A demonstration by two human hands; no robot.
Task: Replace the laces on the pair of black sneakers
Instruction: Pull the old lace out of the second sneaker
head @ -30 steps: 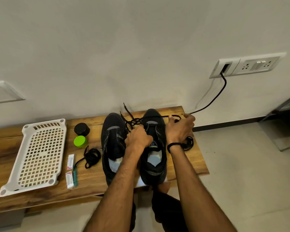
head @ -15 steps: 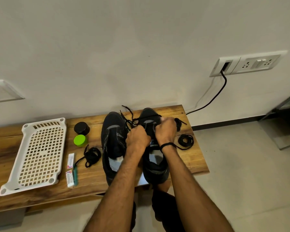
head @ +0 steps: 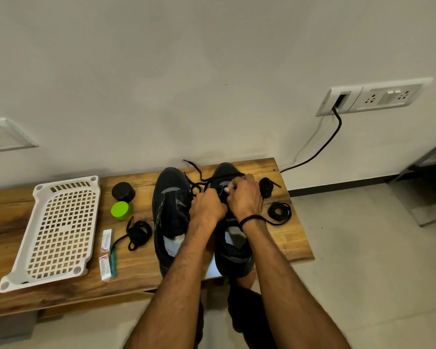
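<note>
Shoe sits on surface. Left hand grip is curled round lace at the eyelets. Right hand grip pinches the same lace.

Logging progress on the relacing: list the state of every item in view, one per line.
left hand, grips the right sneaker at its eyelets
right hand, pinches the lace there
right sneaker, upright, lace ends loose
left sneaker, upright, untouched
bundled lace, lying left of the sneakers
coiled lace, lying right of them
green jar, closed
black jar, closed
cable, plugged into the wall
</note>
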